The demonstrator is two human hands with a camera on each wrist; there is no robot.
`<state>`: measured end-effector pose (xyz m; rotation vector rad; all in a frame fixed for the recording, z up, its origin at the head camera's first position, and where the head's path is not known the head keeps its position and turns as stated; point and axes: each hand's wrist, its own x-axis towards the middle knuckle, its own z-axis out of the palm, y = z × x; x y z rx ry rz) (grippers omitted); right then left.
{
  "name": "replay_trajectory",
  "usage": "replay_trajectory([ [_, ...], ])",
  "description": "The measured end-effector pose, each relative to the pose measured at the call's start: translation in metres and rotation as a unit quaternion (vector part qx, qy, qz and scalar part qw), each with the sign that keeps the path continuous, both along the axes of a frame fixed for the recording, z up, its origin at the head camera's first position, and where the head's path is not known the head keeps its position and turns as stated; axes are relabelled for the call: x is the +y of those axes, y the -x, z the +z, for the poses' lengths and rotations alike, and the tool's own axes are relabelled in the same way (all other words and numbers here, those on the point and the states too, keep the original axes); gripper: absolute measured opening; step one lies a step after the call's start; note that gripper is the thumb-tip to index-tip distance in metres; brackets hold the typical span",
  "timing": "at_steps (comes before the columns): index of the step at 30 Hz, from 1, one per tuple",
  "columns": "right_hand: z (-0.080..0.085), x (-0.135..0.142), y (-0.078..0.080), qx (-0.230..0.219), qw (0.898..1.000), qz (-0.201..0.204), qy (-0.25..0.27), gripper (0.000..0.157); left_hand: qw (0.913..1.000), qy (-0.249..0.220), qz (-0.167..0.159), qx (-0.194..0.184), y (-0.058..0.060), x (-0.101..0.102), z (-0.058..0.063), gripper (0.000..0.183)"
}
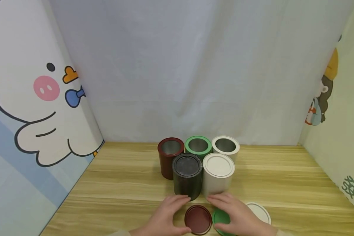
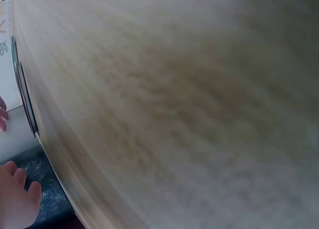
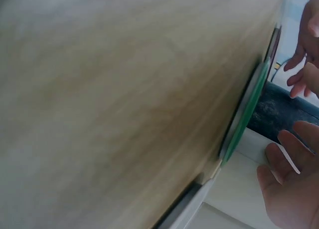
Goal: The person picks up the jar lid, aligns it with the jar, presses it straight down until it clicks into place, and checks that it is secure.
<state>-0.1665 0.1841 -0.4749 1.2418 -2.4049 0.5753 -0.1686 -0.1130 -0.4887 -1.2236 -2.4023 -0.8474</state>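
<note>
My left hand point(image 1: 165, 216) hovers in front of a black can point(image 1: 187, 178), its fingers loosely bent with nothing in them. Beside it a dark red lid point(image 1: 198, 220) lies flat on the table. Over a green lid point(image 1: 219, 219) is my right hand point(image 1: 240, 216), fingers relaxed and empty, hiding part of that lid. A white lid point(image 1: 259, 212) shows behind the same hand. The fingertips of this hand overlap the foot of a white can point(image 1: 218, 182) in the head view. Both front cans have lids on. In the right wrist view the green lid point(image 3: 249, 109) appears edge-on.
Behind the front cans stand a dark red can point(image 1: 167, 164), a green can point(image 1: 198, 139) and another white can point(image 1: 237, 152), all uncovered at the top. A pale curtain point(image 1: 180, 65) closes off the back of the wooden table point(image 1: 121, 183), and printed panels point(image 1: 23, 108) flank it.
</note>
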Motion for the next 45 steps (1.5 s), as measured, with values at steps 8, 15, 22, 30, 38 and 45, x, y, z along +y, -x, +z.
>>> replay_trajectory([
  [8, -0.007, -0.003, 0.003, -0.002, 1.000, 0.023, -0.014, 0.072, 0.9999, 0.008, 0.007, -0.003, 0.001, 0.004, -0.008, 0.082],
  [15, -0.010, -0.006, 0.003, -0.026, 0.999, 0.025, -0.018, 0.069, 0.9998, 0.019, 0.004, -0.007, 0.001, 0.005, -0.009, 0.082],
  [22, -0.014, -0.007, 0.004, -0.053, 0.998, 0.030, -0.032, 0.070, 0.9990, 0.039, 0.003, -0.021, 0.001, 0.004, -0.010, 0.075],
  [30, -0.022, -0.011, 0.006, -0.044, 0.998, 0.036, -0.025, 0.069, 0.9977, 0.054, 0.004, -0.039, 0.002, 0.005, -0.010, 0.068],
  [38, -0.024, -0.013, 0.007, -0.060, 0.997, 0.027, -0.034, 0.066, 0.9957, 0.072, -0.001, -0.059, 0.004, 0.004, -0.011, 0.063],
  [45, -0.025, -0.014, 0.008, -0.046, 0.998, 0.033, -0.039, 0.064, 0.9954, 0.064, -0.001, -0.070, 0.005, 0.005, -0.012, 0.057],
])
